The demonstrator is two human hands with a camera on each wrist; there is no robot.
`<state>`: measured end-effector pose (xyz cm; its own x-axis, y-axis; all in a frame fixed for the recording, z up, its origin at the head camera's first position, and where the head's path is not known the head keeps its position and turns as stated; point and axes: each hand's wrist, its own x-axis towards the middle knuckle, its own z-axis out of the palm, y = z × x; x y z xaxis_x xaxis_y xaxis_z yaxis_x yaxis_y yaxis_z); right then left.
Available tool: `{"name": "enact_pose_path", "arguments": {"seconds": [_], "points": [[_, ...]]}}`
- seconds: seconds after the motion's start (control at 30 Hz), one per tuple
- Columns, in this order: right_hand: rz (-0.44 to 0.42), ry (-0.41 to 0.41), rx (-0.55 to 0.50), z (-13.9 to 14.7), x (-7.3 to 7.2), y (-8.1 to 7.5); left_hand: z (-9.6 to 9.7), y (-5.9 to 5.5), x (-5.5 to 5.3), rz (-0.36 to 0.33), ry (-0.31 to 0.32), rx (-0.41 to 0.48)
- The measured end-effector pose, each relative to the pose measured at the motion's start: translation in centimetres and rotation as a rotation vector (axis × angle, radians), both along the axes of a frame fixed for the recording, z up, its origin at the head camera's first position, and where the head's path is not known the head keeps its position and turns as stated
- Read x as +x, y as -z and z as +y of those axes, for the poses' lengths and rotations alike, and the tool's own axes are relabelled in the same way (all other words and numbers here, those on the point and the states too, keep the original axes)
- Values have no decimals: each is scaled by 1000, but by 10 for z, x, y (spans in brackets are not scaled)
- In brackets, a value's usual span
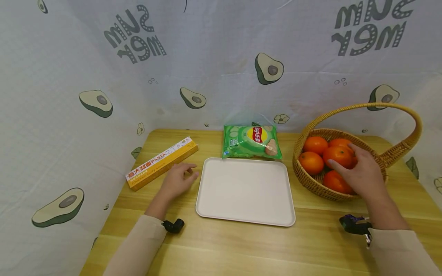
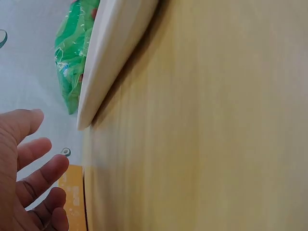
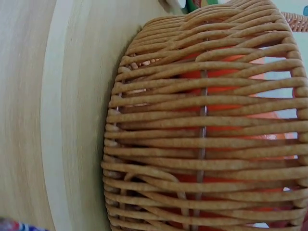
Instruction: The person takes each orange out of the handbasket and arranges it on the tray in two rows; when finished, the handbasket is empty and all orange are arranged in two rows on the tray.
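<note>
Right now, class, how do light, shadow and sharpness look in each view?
Head view: soft, fairly even light, large logo legible on the green bag; left wrist view: bright glints on that bag, dark shadow beside the tray, soft grain on the tabletop; right wrist view: crisp weave on the basket, tabletop paler than in the head view.

A green chip bag [image 1: 251, 142] lies near an avocado-print curtain [image 1: 214, 50].

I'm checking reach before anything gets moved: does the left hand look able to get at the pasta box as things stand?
Most likely yes: the left hand appears empty, close beside the yellow-and-white pasta box, and nothing visible stands between them. The white tray lies on the hand's other side.
</note>
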<state>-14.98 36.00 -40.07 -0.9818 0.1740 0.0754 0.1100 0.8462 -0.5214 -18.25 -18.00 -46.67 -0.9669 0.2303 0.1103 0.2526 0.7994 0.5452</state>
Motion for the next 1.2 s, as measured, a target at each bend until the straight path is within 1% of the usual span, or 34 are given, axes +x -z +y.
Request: {"name": "enact_pose_path", "arguments": {"seconds": [0.17, 0.27, 0.5, 0.67, 0.83, 1.03, 1.2], "points": [[21, 12, -4, -1, -2, 4, 7, 10, 3, -58, -37, 128], [24, 17, -2, -1, -2, 7, 10, 15, 5, -86, -53, 186], [32, 29, -5, -4, -3, 12, 16, 23, 9, -102, -85, 285], [58, 46, -4, -5, -4, 14, 18, 29, 11, -87, -93, 306], [80, 53, 12, -5, -6, 16, 19, 34, 11, -56, -108, 331], [86, 57, 30, -5, -6, 19, 17, 37, 13, -20, -104, 293], [78, 54, 29, -7, -4, 19, 16, 38, 14, -3, -101, 292]]}}
